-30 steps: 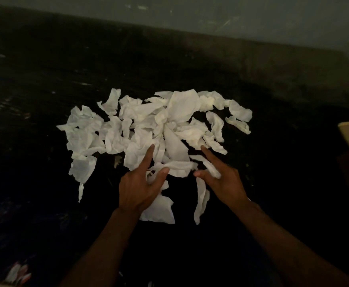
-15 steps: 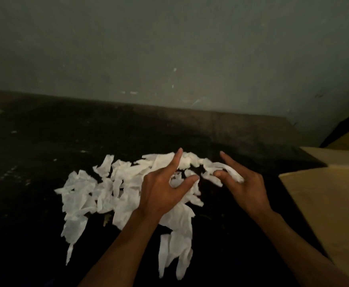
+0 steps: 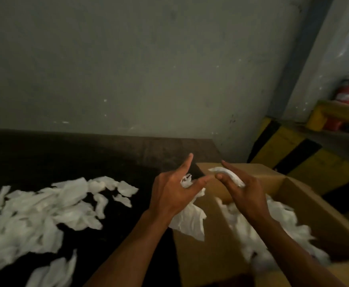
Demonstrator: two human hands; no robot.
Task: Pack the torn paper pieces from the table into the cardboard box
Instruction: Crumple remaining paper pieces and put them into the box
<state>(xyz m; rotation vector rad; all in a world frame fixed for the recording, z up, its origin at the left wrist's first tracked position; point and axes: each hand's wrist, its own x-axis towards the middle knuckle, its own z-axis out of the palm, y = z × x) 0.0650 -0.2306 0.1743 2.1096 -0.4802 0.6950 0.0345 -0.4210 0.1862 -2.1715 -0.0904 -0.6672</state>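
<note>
I carry scraps pinched in my left hand [image 3: 174,195] and right hand [image 3: 242,189] to the half-filled cardboard box [image 3: 208,264], a big pile of torn paper pieces [image 3: 45,208] left.

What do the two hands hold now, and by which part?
Left hand: paper piece, gripped at its top. Right hand: folded strip, pinched along its length.

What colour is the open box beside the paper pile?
Plain brown cardboard box, seen in the head view.
</note>
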